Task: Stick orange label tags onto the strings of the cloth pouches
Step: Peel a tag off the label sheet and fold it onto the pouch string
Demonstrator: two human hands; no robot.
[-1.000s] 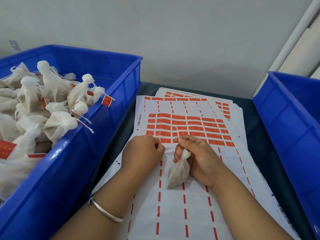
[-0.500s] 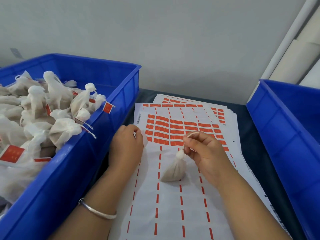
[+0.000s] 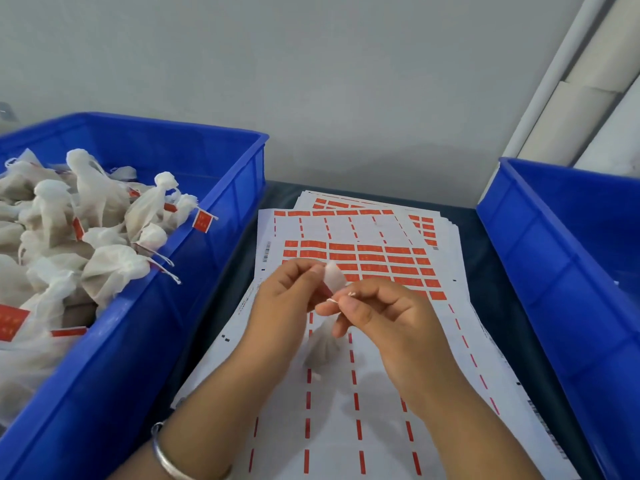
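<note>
My left hand (image 3: 287, 299) pinches a peeled label tag (image 3: 334, 278), whose pale back faces me, just above the sheets. My right hand (image 3: 384, 317) pinches the white string (image 3: 333, 301) of a small cloth pouch (image 3: 322, 344), which hangs blurred below my fingers. The tag and the string are nearly touching between the two hands. Under them lies a stack of label sheets (image 3: 367, 261) with rows of orange tags at the far part and stripped rows nearer me.
A blue crate (image 3: 194, 244) on the left holds several white pouches (image 3: 104, 237), some with orange tags. Another blue crate (image 3: 540, 258) stands on the right. The sheets rest on a dark table (image 3: 485, 271) against a grey wall.
My left hand lifted a label off the sheet and brought it to the string. My right hand raised the pouch off the sheet; it now hangs from the string.
</note>
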